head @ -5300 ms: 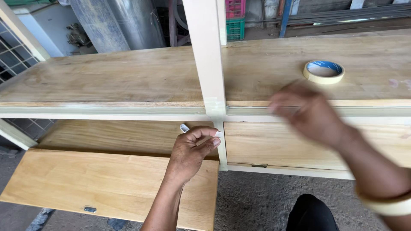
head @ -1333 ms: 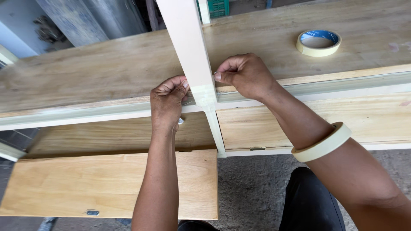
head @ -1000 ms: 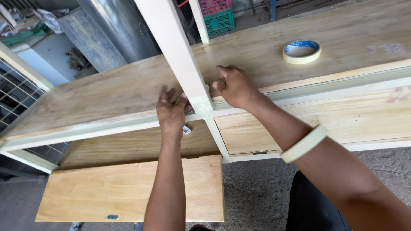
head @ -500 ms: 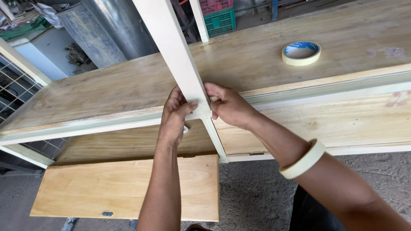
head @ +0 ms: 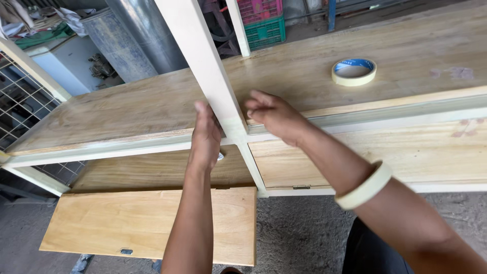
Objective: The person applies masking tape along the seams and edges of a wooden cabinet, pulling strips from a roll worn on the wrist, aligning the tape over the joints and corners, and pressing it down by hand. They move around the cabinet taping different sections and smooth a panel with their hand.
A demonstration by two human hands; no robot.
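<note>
While the camera looks down from the head, both hands sit at the centre of the frame, pressed to either side of the cream-painted upright wooden post (head: 215, 89) where it meets the pale front rail of the wooden shelf unit (head: 127, 147). Left hand (head: 205, 137) lies flat against the post's left face, fingers straight up and together, palm on the wood, gripping nothing. Right hand (head: 274, 115) comes in from the lower right, fingers curled and their tips bunched against the post's right edge at the joint; whether anything thin is pinched under them cannot be made out. On the right forearm, lower right, a roll of cream masking tape (head: 366, 186) is worn like a bangle. Second roll of cream masking tape with a blue inner core (head: 354, 71) lies flat on the varnished plywood shelf top (head: 152, 109), upper right, well apart from both hands. Below, at lower left, a light wooden flap door (head: 127, 223) hangs open. Upper left shows a wire mesh panel (head: 20, 109) and a grey metal drum (head: 134, 35); top centre, a green plastic crate (head: 266, 31).
</note>
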